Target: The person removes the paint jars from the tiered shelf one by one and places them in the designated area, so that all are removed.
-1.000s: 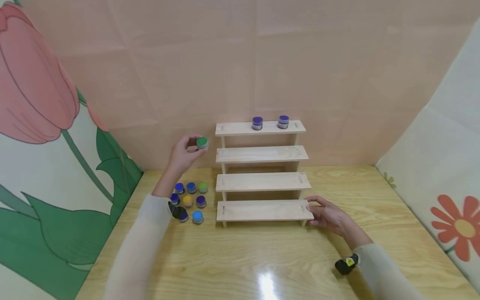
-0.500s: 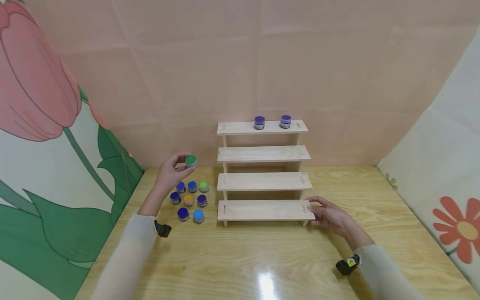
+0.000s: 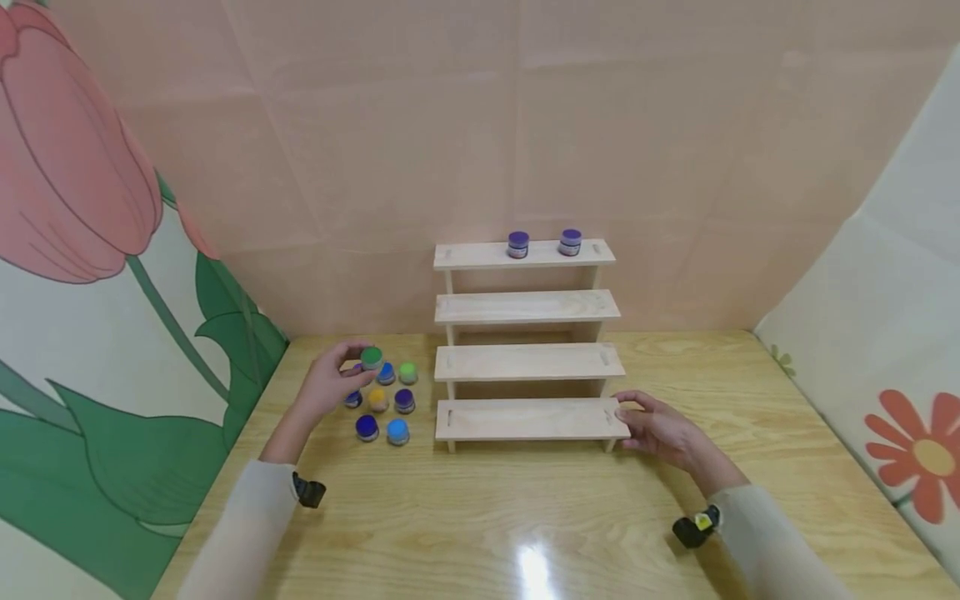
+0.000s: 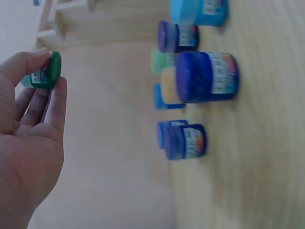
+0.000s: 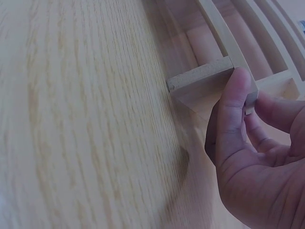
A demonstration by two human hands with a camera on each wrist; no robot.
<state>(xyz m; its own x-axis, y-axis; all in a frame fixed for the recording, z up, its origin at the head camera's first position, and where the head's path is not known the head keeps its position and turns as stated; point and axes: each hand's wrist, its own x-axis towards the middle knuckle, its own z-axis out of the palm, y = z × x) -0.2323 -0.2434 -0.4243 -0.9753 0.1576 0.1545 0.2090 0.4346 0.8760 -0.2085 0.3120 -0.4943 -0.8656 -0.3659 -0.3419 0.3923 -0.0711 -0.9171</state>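
A small paint jar with a green lid point(image 3: 371, 358) is pinched between the thumb and fingers of my left hand point(image 3: 330, 382). In the left wrist view the green-lidded jar point(image 4: 46, 71) is held above the table, apart from the jars standing there. Below and around this hand are a yellow jar point(image 3: 378, 401), a light green jar point(image 3: 407, 372), a light blue jar point(image 3: 397, 432) and several dark blue or purple ones. My right hand point(image 3: 660, 432) grips the right end of the lowest board of a wooden four-step rack point(image 3: 528, 419), thumb on top in the head view.
Two purple-lidded jars, one left point(image 3: 518, 244) and one right point(image 3: 570, 242), stand on the rack's top step. The wooden table point(image 3: 480, 517) runs back to a pinkish cloth backdrop point(image 3: 375, 150). Flower-printed panels flank both sides.
My left hand has moved down and to the left with the green-lidded jar, from beside the rack's upper steps to over the jar group. My right hand stays on the rack.
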